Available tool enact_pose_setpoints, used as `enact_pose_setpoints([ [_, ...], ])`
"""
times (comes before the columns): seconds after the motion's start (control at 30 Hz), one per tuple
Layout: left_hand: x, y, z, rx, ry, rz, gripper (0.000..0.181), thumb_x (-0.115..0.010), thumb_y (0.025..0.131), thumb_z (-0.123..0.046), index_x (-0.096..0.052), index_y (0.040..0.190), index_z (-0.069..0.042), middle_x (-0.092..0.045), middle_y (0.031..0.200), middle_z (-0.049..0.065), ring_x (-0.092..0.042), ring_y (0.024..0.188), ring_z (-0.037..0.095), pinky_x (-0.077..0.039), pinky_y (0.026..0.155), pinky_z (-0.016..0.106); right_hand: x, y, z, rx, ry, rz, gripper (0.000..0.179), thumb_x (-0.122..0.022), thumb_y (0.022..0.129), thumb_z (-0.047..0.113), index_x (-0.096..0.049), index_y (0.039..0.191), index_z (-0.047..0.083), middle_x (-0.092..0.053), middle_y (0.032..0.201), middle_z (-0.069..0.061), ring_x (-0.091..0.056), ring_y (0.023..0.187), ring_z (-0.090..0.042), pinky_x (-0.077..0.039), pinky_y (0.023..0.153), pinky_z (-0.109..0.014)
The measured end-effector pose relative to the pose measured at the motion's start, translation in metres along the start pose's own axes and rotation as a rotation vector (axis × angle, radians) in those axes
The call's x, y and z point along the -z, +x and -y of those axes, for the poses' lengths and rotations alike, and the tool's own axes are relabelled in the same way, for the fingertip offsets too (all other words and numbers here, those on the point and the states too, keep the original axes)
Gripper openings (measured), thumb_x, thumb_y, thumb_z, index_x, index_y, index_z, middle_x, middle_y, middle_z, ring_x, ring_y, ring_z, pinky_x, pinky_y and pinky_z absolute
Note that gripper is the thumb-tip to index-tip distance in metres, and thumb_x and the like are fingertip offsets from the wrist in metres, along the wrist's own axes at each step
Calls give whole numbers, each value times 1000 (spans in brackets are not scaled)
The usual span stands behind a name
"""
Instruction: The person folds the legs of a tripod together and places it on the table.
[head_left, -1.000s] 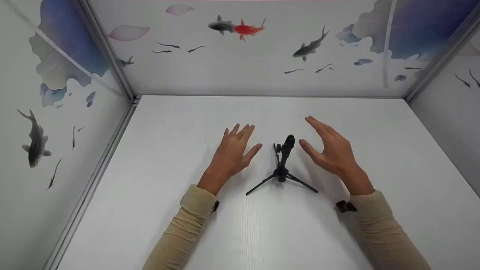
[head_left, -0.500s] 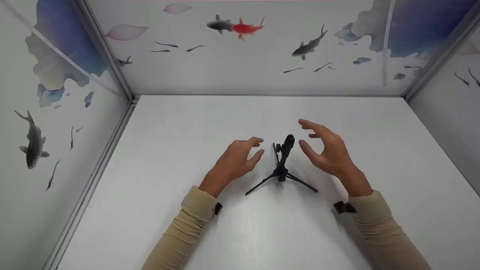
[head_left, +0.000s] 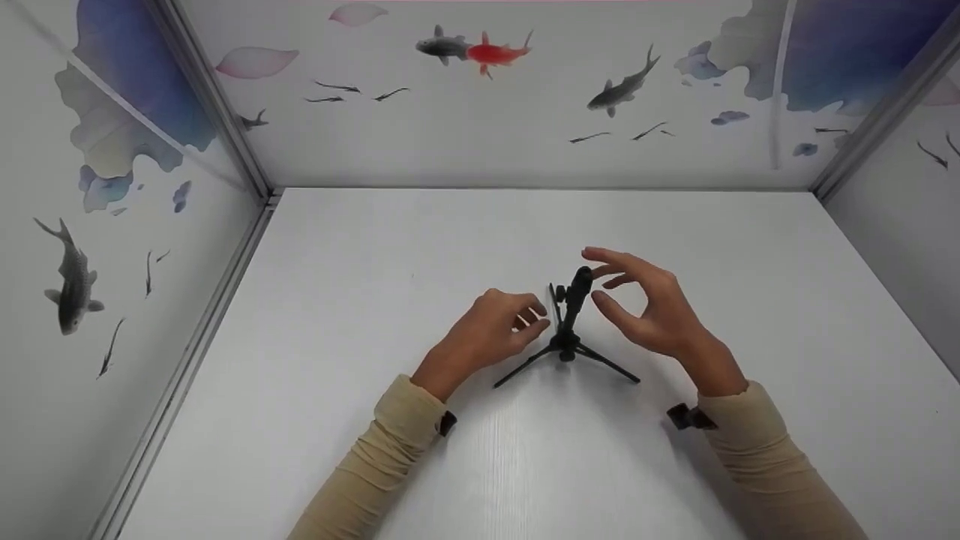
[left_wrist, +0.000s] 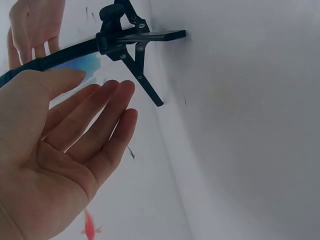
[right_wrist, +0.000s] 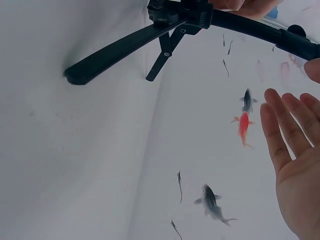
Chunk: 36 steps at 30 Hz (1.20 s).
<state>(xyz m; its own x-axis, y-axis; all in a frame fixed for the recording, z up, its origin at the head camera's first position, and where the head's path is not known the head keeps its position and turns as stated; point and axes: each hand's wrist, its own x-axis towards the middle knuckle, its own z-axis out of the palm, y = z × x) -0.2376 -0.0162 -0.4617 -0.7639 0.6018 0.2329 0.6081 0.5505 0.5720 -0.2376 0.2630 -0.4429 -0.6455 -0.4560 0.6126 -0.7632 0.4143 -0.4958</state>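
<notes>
Tripod (head_left: 567, 337) stands on white tbl (head_left: 375, 247), btwn hands (head_left: 491, 330) (head_left: 664, 319) — contact unclear.

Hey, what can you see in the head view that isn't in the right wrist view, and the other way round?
Only the head view shows the beige sleeves and all three feet of the tabletop tripod. Only the right wrist view shows the palm of the right grip and silver rivets on the tripod's leg joints. Both show the tripod, the right grip, the left grip and the red fish print.
</notes>
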Motion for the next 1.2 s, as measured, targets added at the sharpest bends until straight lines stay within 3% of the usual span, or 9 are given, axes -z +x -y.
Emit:
enact_pose_setpoints([
  [0.43,-9,0,-8,56,61,43,21,-75,104,-30,-83,114,-14,-85,102,-1,-81,95,11,-62,83,31,-2,1,10,13,44,16,64,-75,95,-1,-59,155,12,-73,142,-7,-76,110,-17,-61,87,-25],
  [0.73,-15,-1,-12,83,102,57,27,-78,102,-37,-84,115,-16,-85,98,-4,-79,93,9,-61,75,30,-4,0,13,9,13,14,55,-79,93,1,-67,145,12,-82,119,-3,-78,91,-14,-61,82,-27],
  [1.2,-21,2,-14,149,87,46,19,-84,96,-34,-86,107,-19,-85,90,-7,-78,84,4,-59,71,28,-8,3,14,33,63,12,36,-80,94,-1,-76,128,12,-83,109,-2,-79,95,-13,-60,78,-20],
])
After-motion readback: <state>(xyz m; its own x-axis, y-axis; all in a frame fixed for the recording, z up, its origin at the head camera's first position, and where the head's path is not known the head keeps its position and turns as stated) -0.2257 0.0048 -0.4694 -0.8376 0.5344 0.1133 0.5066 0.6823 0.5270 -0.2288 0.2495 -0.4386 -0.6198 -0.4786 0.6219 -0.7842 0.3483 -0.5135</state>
